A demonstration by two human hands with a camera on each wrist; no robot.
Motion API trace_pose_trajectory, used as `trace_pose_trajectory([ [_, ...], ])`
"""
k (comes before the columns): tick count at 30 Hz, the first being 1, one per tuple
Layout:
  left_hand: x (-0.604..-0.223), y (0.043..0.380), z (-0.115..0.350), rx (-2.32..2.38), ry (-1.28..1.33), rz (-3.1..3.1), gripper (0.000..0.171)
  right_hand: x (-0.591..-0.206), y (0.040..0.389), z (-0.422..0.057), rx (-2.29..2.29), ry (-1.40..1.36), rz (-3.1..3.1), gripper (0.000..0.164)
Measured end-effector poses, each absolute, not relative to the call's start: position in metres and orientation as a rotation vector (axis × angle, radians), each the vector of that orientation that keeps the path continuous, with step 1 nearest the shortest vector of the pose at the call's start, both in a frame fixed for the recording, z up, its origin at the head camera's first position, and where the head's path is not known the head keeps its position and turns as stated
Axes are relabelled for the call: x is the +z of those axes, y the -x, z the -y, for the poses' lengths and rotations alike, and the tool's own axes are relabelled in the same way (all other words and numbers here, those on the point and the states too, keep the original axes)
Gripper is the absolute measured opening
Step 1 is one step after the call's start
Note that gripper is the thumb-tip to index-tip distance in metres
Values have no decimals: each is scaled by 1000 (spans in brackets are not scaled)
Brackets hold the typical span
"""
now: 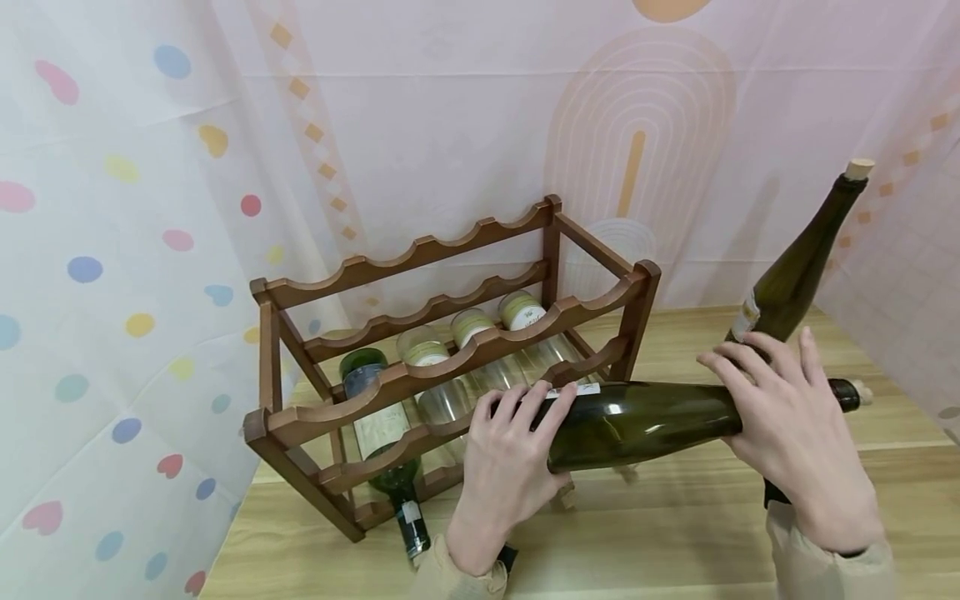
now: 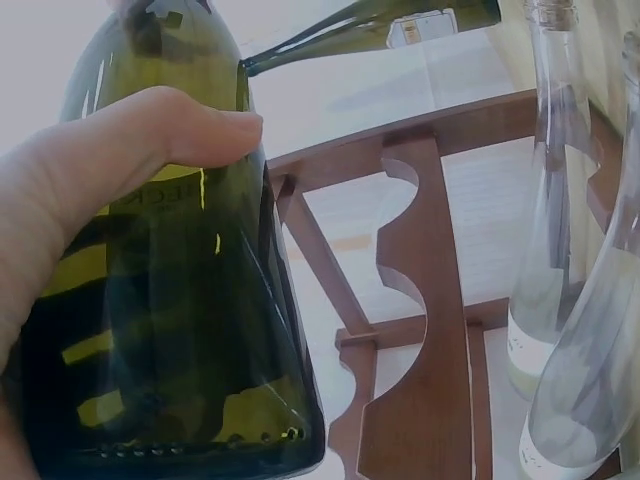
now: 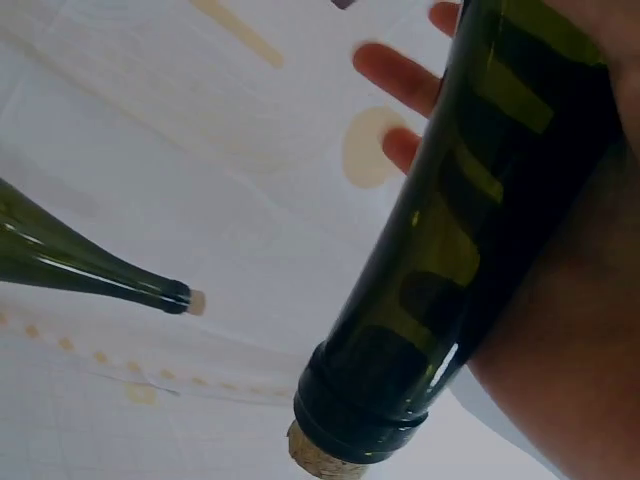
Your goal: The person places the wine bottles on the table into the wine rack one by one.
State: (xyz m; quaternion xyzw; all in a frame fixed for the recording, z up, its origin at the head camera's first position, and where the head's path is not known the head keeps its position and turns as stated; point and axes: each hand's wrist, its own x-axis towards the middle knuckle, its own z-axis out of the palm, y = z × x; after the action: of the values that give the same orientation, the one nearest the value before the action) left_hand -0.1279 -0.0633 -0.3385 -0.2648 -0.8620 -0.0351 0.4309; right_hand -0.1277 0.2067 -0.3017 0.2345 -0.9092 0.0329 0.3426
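Note:
Both hands hold a dark green wine bottle [image 1: 645, 423] level in front of the rack's right side. My left hand [image 1: 506, 462] grips its wide base end, thumb along the glass in the left wrist view. Round the neck end, my right hand [image 1: 795, 421] holds the bottle from above; its corked mouth [image 3: 328, 452] sticks out past the palm. In the head view the bottle's base overlaps the brown wooden wine rack [image 1: 465, 358]. A white label shows beside the left fingertips.
Behind my right hand a second corked green bottle [image 1: 795, 279] stands upright on the wooden table [image 1: 690, 517]. Lying in the rack's lower tier are a green bottle [image 1: 381, 429] at the left and several clear bottles [image 1: 442, 402]. A patterned cloth [image 1: 450, 125] hangs behind.

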Motion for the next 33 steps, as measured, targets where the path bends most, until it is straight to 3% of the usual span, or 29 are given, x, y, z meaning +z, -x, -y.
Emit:
trace_pose_trajectory([
  [5,-340,128,62,-71,658,2161,100,-306,133,-210,68,-610,2363,35],
  [9,-342,130,62,-82,661,2170,100,-309,139,-215,29,-608,2315,24],
  [26,-344,128,57,-111,728,2226,103,-312,140,-227,-4,-584,2311,20],
  [33,-342,130,59,-181,806,2162,90,-311,136,-234,21,-534,2339,20],
])
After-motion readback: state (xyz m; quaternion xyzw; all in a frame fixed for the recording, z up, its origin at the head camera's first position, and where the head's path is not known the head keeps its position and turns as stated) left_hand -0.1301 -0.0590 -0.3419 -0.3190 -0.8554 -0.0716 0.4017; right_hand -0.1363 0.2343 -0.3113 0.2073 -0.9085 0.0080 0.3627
